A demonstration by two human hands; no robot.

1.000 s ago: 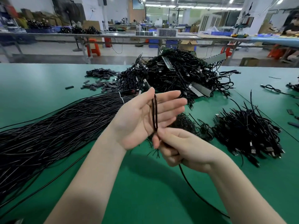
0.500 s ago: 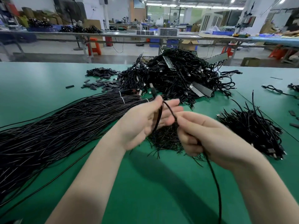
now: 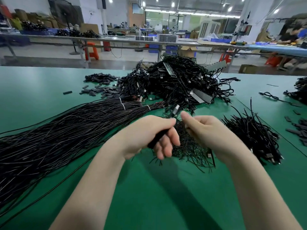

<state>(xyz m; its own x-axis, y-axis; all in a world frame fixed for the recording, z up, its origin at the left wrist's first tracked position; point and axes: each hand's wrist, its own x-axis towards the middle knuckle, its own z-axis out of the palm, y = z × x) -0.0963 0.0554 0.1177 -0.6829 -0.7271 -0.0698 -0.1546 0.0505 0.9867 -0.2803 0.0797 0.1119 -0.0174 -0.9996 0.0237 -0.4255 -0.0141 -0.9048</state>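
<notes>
My left hand [image 3: 149,130] grips a folded black cable [image 3: 157,138] above the green table [image 3: 157,196]. The cable's metal-tipped USB plug [image 3: 174,110] sticks up past my thumb. My right hand [image 3: 207,131] is just to the right with its fingers curled, and it holds the cable's loose tail. The tail's other plug [image 3: 209,155] dangles below that hand. Both hands are blurred by motion, and how the cable runs between them is hidden.
A long tied bundle of black cables [image 3: 66,130] fills the left. A tangled heap of cables [image 3: 174,83] lies behind the hands, with small black sleeves [image 3: 99,78] to its left. Finished cables are piled at the right [image 3: 252,135], and short black ties [image 3: 187,146] lie under my hands.
My left hand has closed from flat, upright fingers into a fist round the wound cable. My right hand rose, circled the cable and now holds only its short tail end.
</notes>
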